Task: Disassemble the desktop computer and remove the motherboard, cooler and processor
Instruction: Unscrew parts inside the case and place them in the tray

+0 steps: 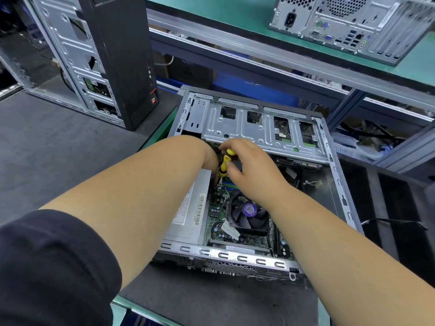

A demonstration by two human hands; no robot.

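The open desktop computer case (339, 182) lay flat on the dark work mat (70, 149), with its side off; a silver drive cage (259, 128) sat across the far end of the case; a silver power supply (188, 215) lay along the left side; beside it sat the green motherboard (217, 214), deep in the bottom of the case; the black cooler fan (248, 214) with a purple sticker sat on top of the board, and the processor could not be seen under it.

The right hand (249, 161) was over the middle of the case; its fingers were curled round the top of a yellow and black screwdriver (224, 163), and it gripped the handle tight; the screwdriver stood nearly straight up, with its tip pointing down at the board near the fan.

The left hand (210, 158) reached down into the case just left of the screwdriver; its fingers were hidden behind the wrist and the tool, so I could not tell how they were bent or whether they held anything.

A black tower case (117, 55) stood at the back left; another grey computer (353, 24) lay on the green shelf (211, 10).
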